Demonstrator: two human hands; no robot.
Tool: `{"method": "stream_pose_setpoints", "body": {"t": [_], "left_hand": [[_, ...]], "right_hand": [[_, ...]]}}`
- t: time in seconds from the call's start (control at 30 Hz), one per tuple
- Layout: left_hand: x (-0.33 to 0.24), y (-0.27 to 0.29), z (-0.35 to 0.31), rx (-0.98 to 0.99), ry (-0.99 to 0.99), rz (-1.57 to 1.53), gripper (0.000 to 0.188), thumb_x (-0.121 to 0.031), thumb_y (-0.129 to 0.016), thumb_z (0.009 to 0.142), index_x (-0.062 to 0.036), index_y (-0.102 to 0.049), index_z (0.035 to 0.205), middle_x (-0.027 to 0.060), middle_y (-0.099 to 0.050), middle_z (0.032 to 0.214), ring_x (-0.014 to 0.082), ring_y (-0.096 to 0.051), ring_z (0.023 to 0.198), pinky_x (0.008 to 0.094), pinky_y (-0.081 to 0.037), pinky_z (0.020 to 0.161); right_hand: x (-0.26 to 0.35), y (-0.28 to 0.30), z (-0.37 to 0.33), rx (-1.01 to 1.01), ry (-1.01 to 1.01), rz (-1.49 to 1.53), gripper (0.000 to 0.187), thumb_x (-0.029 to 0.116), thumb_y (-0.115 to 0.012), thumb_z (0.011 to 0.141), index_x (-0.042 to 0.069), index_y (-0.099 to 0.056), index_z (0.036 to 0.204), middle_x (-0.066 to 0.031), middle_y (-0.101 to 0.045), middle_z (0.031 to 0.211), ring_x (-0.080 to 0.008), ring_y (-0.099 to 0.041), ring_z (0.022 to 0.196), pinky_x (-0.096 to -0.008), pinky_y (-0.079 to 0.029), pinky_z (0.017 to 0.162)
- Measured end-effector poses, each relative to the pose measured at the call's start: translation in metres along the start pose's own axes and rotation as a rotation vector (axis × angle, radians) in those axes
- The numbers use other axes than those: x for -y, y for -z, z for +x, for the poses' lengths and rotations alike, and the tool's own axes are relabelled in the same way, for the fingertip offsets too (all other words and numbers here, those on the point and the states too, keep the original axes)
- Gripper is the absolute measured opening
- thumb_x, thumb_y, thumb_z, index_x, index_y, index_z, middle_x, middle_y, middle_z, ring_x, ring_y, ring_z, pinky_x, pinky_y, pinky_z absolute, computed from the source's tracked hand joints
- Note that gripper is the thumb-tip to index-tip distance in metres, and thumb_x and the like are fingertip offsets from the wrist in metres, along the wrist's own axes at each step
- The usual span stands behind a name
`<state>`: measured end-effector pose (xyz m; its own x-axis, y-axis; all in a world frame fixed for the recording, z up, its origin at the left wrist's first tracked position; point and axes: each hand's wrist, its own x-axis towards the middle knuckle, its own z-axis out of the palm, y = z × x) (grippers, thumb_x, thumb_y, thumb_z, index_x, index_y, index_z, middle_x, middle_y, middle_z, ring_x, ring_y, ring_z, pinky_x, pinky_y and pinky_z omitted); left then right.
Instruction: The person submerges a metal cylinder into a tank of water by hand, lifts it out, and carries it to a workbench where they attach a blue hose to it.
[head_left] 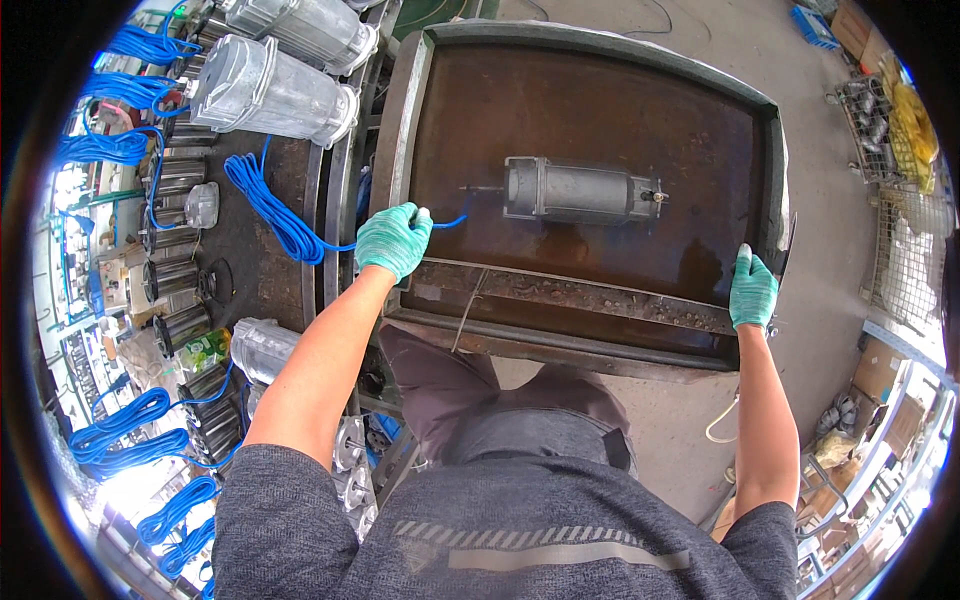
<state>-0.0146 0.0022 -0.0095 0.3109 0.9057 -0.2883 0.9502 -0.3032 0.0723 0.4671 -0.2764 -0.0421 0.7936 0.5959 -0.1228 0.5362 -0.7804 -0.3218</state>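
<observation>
My left hand [394, 240], in a green glove, is closed around a blue cable [450, 223] at the left wall of a metal tank [403, 120]. The cable's short end reaches into the tank, toward a grey cylindrical motor housing [582, 191] lying on its side in what looks like brown liquid. On the other side of my left hand, the cable runs to a blue coil [275, 212]. My right hand [753, 288], gloved in green too, grips the tank's right rim near the end of a rusty crossbar [600, 293]. Part of its fingers is hidden.
Left of the tank stands a bench [275, 165] with silver motor housings [270, 92], metal cylinders [175, 280] and several coiled blue cables [120, 425]. Wire baskets [908, 245] and cardboard boxes [875, 365] line the right side. A blue crate [815, 27] sits at the far right.
</observation>
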Motion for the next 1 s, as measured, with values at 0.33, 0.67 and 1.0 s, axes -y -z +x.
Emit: {"method": "stream_pose_setpoints", "body": {"t": [0.33, 0.67, 1.0], "left_hand": [[-0.0007, 0.0006, 0.0004, 0.017, 0.007, 0.002, 0.038, -0.040, -0.051, 0.101, -0.0089, -0.071, 0.092, 0.0194, -0.073, 0.092, 0.0423, -0.068, 0.087, 0.0526, -0.054, 0.080], [0.0003, -0.0004, 0.0006, 0.004, 0.003, -0.007, 0.038, -0.040, -0.052, 0.101, -0.0087, -0.071, 0.092, 0.0196, -0.072, 0.092, 0.0425, -0.068, 0.088, 0.0527, -0.054, 0.080], [-0.0049, 0.0031, -0.0005, 0.019, 0.011, 0.005, 0.038, -0.040, -0.051, 0.102, -0.0086, -0.070, 0.093, 0.0198, -0.072, 0.093, 0.0420, -0.068, 0.089, 0.0524, -0.053, 0.081]], "right_hand": [[0.0014, 0.0018, 0.0000, 0.005, 0.016, -0.007, 0.057, 0.050, -0.045, 0.108, 0.004, -0.069, 0.084, -0.0254, -0.067, 0.082, -0.0471, -0.063, 0.075, -0.0530, -0.048, 0.072], [-0.0036, -0.0020, 0.0021, -0.007, 0.033, -0.024, 0.056, 0.049, -0.046, 0.108, 0.003, -0.068, 0.083, -0.0248, -0.067, 0.081, -0.0465, -0.062, 0.073, -0.0532, -0.048, 0.072], [0.0042, 0.0040, -0.0017, 0.014, -0.006, 0.018, 0.056, 0.049, -0.046, 0.108, 0.004, -0.067, 0.084, -0.0252, -0.067, 0.082, -0.0475, -0.061, 0.075, -0.0537, -0.047, 0.073]]}}
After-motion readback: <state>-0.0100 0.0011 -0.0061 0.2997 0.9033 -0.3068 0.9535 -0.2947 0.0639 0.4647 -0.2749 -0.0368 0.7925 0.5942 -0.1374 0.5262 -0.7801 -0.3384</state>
